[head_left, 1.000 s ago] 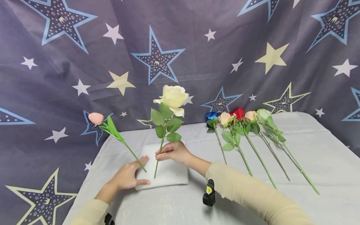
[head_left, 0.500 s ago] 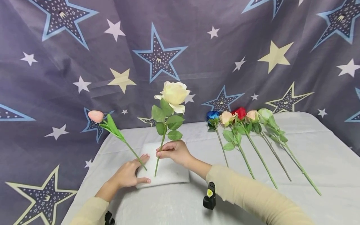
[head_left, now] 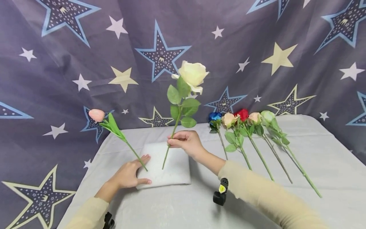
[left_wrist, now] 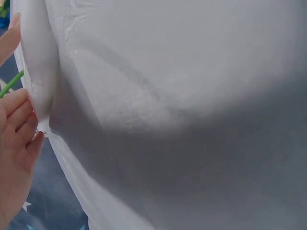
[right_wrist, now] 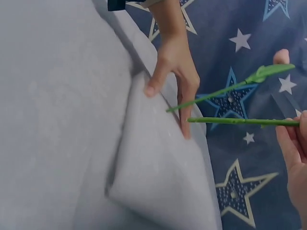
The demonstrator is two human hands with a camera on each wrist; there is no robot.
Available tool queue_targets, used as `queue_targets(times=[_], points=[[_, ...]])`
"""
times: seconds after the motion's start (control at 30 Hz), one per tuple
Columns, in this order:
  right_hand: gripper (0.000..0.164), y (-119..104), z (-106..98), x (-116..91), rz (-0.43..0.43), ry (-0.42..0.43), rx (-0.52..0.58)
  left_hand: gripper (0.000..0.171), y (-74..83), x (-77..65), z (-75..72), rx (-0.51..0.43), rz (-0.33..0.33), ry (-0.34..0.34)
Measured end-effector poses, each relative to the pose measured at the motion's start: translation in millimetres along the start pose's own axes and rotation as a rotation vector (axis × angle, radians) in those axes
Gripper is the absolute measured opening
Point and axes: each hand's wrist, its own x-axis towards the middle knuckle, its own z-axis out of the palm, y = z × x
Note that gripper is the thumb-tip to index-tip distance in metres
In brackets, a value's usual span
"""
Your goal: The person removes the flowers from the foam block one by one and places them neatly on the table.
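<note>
My right hand (head_left: 188, 143) pinches the green stem of a cream-white rose (head_left: 193, 75) between thumb and fingers, flower upward. The stem's lower end shows in front of a white foam-like block (head_left: 175, 171); in the right wrist view the rose stem (right_wrist: 230, 120) ends in front of a left-hand finger. My left hand (head_left: 127, 175) rests on the block's left side with thumb and fingers spread. Between them stands a pink tulip (head_left: 96, 115), leaning left, its stem's end at the block. In the left wrist view, the left hand (left_wrist: 17, 148) lies against the block's side.
On the right of the table (head_left: 323, 143) lies a row of flowers: a blue rose (head_left: 215, 116), a peach rose (head_left: 228, 120), a red rose (head_left: 241, 114), a pink rose (head_left: 255, 118) and a pale green rose (head_left: 268, 116). Behind hangs a star-patterned curtain (head_left: 217, 63).
My right hand has lifted the cream-white rose up and to the right, mostly in the last half second. The left hand and the tulip have stayed in place at the block.
</note>
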Motion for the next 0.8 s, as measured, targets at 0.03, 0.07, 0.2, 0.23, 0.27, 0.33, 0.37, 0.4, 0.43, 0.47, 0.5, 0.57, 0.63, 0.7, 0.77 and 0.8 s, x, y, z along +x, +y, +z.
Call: queue_targets(times=[0.03, 0.07, 0.2, 0.23, 0.27, 0.33, 0.37, 0.4, 0.43, 0.47, 0.5, 0.57, 0.63, 0.7, 0.77, 0.8], points=[[0.021, 0.1, -5.2, -1.4, 0.011, 0.006, -0.006, 0.093, -0.1, -0.7, 0.3, 0.003, 0.004, 0.001], [0.022, 1.1, -10.7, -2.9, 0.019, 0.013, -0.006, 0.093, -0.1, -1.3, 0.5, 0.005, 0.003, -0.002], [0.027, 4.9, -35.0, -9.8, 0.081, 0.034, -0.017, 0.092, 0.8, -2.8, 1.5, 0.006, -0.001, -0.004], [0.028, 5.1, -40.8, -11.8, 0.103, 0.039, -0.034, 0.092, 0.9, -3.1, 1.7, 0.006, -0.001, -0.005], [0.028, 5.3, -46.4, -13.8, 0.123, 0.041, -0.048, 0.092, 0.9, -3.2, 1.8, 0.005, -0.004, -0.007], [0.029, 6.0, -57.1, -18.3, 0.151, 0.033, -0.087, 0.092, 0.3, -3.4, 2.4, 0.004, -0.006, -0.004], [0.029, 6.6, -62.0, -20.6, 0.160, 0.028, -0.110, 0.093, 0.0, -3.6, 2.6, 0.004, -0.007, -0.002], [0.030, 7.7, -66.9, -22.9, 0.171, 0.021, -0.135, 0.093, -0.3, -3.6, 2.7, 0.003, -0.008, -0.001], [0.030, 8.6, -71.3, -25.4, 0.185, 0.016, -0.161, 0.093, -0.5, -3.6, 2.6, 0.002, -0.009, 0.000], [0.031, 9.8, -75.4, -27.8, 0.201, 0.009, -0.180, 0.093, -0.7, -3.6, 2.6, 0.003, -0.010, 0.002], [0.032, 11.0, -79.1, -30.1, 0.221, 0.007, -0.193, 0.093, -0.9, -3.7, 2.5, 0.003, -0.011, 0.004], [0.032, 13.2, -85.6, -34.7, 0.264, 0.006, -0.207, 0.093, -1.1, -3.9, 2.1, 0.005, -0.011, 0.007], [0.032, 14.8, -91.2, -39.3, 0.298, 0.004, -0.213, 0.092, -1.1, -4.0, 1.8, 0.006, -0.010, 0.008], [0.033, 16.2, -96.6, -43.2, 0.323, 0.004, -0.214, 0.093, -0.9, -4.2, 1.5, 0.006, -0.011, 0.008], [0.033, 17.0, -101.5, -46.9, 0.344, 0.006, -0.233, 0.093, -0.4, -4.5, 1.3, 0.003, -0.013, 0.008], [0.033, 17.7, -103.8, -48.5, 0.355, 0.007, -0.246, 0.093, -0.1, -4.7, 1.3, 0.000, -0.013, 0.008]])
